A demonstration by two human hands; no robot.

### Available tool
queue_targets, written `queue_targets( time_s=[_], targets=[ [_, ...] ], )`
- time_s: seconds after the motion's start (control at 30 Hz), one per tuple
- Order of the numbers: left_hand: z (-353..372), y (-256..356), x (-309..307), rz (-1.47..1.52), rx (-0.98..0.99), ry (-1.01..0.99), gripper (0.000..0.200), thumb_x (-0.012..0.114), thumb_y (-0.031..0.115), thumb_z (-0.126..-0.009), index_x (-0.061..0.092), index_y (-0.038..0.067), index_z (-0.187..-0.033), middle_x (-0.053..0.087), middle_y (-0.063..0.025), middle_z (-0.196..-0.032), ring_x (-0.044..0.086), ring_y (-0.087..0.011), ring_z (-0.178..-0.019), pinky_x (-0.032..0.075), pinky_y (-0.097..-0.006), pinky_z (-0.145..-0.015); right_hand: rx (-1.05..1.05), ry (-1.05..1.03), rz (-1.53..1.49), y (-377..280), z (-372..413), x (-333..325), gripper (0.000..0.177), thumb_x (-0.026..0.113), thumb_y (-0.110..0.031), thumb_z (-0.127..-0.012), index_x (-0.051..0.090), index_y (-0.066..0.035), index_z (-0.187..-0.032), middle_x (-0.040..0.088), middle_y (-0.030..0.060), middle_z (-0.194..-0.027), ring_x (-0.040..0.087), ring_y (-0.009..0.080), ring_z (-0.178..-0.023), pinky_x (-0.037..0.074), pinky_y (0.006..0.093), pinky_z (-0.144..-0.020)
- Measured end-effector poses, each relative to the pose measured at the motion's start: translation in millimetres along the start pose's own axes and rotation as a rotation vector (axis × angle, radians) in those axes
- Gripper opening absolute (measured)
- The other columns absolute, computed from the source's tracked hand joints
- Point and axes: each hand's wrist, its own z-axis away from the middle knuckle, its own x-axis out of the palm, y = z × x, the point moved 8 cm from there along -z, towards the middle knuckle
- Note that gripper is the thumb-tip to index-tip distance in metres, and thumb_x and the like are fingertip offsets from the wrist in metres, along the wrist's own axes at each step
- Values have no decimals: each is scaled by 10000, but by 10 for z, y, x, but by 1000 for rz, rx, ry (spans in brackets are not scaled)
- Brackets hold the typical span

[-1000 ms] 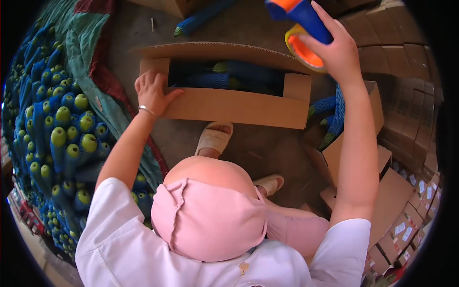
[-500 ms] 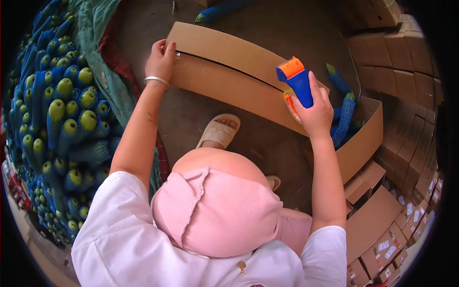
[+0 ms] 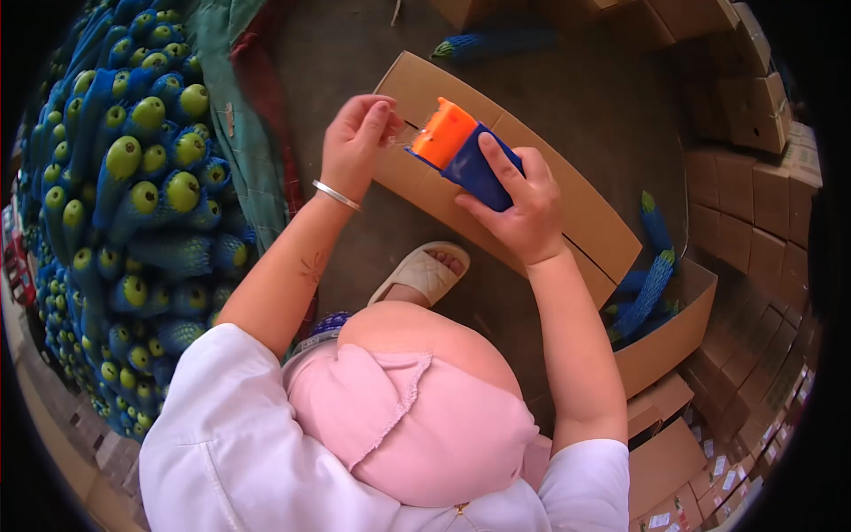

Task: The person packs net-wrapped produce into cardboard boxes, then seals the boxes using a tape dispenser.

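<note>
In my right hand (image 3: 523,199) is a blue and orange tape dispenser (image 3: 481,173), its orange end turned toward my left hand (image 3: 356,146). My left hand is closed in a pinch just beside that end. A thin clear glint, seemingly the end of the tape, shows between its fingertips and the dispenser. Under both hands lies a long closed cardboard box (image 3: 567,199), its two top flaps meeting along a dark seam. My left hand is no longer at its far left end.
A large heap of green produce in blue nets (image 3: 146,195) fills the left side, beside a green quilted cloth (image 3: 232,133). An open carton (image 3: 669,341) with netted produce stands at right. Stacked cartons (image 3: 740,195) line the right edge. One netted piece (image 3: 496,44) lies on the floor behind.
My left hand has left the box's end and come over to the dispenser. My right hand has moved left, turning the dispenser's orange end toward it. The view has shifted.
</note>
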Motion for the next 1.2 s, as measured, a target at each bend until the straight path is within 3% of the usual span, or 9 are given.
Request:
queue_targets(
  time_s=[0.03, 0.1, 0.2, 0.47, 0.57, 0.73, 1.03, 1.13, 1.2],
  targets=[
    [84, -200, 165, 267, -444, -126, 232, 603, 245, -947, 603, 56, -1080, 622, -19, -938, 558, -112, -795, 466, -265, -747, 9, 4, -45, -3, 82, -20, 763, 825, -330, -651, 537, -267, -1355, 517, 70, -891, 555, 248, -793, 502, 366, -688],
    [385, -300, 409, 549, -881, -242, 236, 582, 263, -961, 604, 63, -1084, 624, -7, -944, 560, -109, -798, 471, -273, -747, -16, 3, -35, -45, 129, -22, 769, 828, -322, -650, 535, -261, -1358, 517, 70, -896, 553, 247, -792, 502, 365, -690],
    [465, -155, 683, 820, -984, -424, 295, 542, 320, -977, 604, 61, -1105, 629, 1, -968, 565, -92, -831, 478, -265, -763, -34, 30, -41, -32, 118, -35, 786, 836, -306, -640, 530, -257, -1363, 520, 70, -911, 553, 248, -790, 501, 363, -691],
    [381, -144, 599, 932, -935, -488, 387, 507, 446, -968, 660, 97, -899, 645, 6, -862, 509, -87, -713, 403, -219, -629, -2, 28, -19, -65, 101, -47, 822, 843, -283, -620, 517, -279, -1374, 519, 66, -902, 549, 248, -788, 501, 366, -696],
    [249, -233, 413, 476, -810, -425, 319, 538, 391, -966, 647, 99, -899, 645, 15, -861, 610, -94, -823, 500, -271, -750, 9, -26, 43, -166, 5, -3, 806, 837, -289, -624, 522, -285, -1366, 514, 66, -896, 552, 248, -799, 503, 370, -704],
    [-218, -231, -151, -107, -453, -246, 236, 655, 299, -904, 708, 76, -845, 620, 71, -717, 451, -4, -608, 339, -194, -537, 69, -214, 174, -387, -130, -54, 760, 832, -299, -639, 541, -298, -1342, 502, 68, -907, 556, 248, -830, 504, 379, -720],
    [-784, -1339, -802, -380, -459, -211, 291, 657, 322, -909, 700, 35, -884, 651, 29, -788, 550, -56, -771, 424, -209, -753, 166, -341, 431, -306, -129, 33, 683, 826, -342, -662, 579, -273, -1294, 500, 62, -901, 544, 235, -819, 491, 363, -728],
    [-615, -1832, -498, -208, -586, -258, 318, 651, 334, -895, 701, 21, -875, 679, -31, -839, 582, -112, -790, 457, -262, -739, 214, -384, 464, -253, -156, 70, 691, 813, -378, -675, 566, -282, -1313, 510, 72, -908, 561, 242, -863, 501, 363, -752],
    [-576, -2198, -517, -470, -624, -316, 430, 596, 419, -895, 697, 1, -901, 687, -118, -940, 618, -202, -912, 470, -318, -802, 206, -370, 461, -258, -152, 75, 674, 818, -371, -669, 582, -265, -1292, 506, 65, -890, 549, 236, -835, 491, 360, -735]
  ],
)
